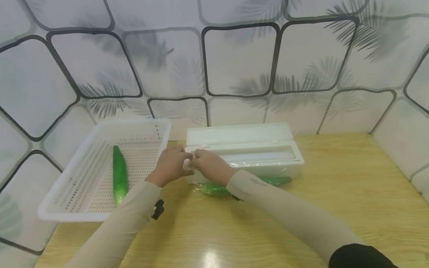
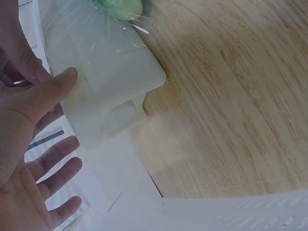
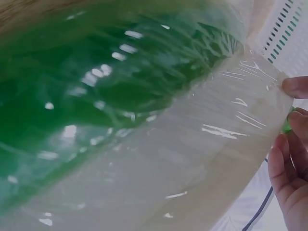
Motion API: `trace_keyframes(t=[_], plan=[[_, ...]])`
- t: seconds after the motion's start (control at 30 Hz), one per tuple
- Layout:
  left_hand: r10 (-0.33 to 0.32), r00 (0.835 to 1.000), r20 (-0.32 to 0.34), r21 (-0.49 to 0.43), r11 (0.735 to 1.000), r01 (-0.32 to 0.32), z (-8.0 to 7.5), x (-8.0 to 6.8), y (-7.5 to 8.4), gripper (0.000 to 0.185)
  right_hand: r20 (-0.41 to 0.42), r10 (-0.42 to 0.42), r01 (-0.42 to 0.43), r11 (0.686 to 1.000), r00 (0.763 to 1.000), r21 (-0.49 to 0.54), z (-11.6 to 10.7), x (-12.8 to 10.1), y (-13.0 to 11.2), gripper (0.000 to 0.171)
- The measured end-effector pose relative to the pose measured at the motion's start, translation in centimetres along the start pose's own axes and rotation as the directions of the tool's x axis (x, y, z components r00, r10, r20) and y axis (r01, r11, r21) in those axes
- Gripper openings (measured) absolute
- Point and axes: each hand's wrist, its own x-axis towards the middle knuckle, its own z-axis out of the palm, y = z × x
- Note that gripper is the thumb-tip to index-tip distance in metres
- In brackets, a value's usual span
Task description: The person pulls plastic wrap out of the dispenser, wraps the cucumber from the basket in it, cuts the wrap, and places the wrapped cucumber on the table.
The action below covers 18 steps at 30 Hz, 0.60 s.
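A white cling film box (image 1: 246, 152) stands on the table with its lid raised at the back. Clear film hangs down its front, over a green cucumber (image 1: 280, 180) lying along it. My left hand (image 1: 169, 163) is at the box's left end, its thumb (image 2: 60, 84) on the front face and another finger behind the edge; the remaining fingers spread loosely. Beside it, my right hand (image 1: 212, 166) pinches a small green piece (image 3: 288, 126) at the same top corner. In the right wrist view the wrinkled film (image 3: 226, 120) stretches from the corner across the cucumber.
A white perforated basket (image 1: 61, 215) sits to the left with another cucumber (image 1: 119, 175) in it. The wooden table (image 1: 263, 246) meets patterned walls (image 1: 245, 61) at the back and sides.
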Motion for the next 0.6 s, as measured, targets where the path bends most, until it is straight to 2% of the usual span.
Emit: trace_keyframes(t=[0.23,0.4,0.6], plan=[[0.002,1.000,-0.013,-0.042,0.999,-0.003,-0.2,0.0,0.3,0.032,-0.001,0.019,-0.020,0.998,1.000,-0.056,-0.9,-1.3,1.4,0.021],[0.012,1.000,-0.010,-0.042,0.999,-0.012,-0.7,-0.3,0.3,0.031,-0.015,0.034,-0.034,0.999,0.999,0.015,-1.3,-2.7,2.6,0.018],[0.048,0.999,-0.004,0.025,0.999,-0.048,-1.0,-0.4,0.9,0.038,-0.038,0.041,-0.040,0.999,0.998,0.005,-1.0,-3.3,2.9,0.020]])
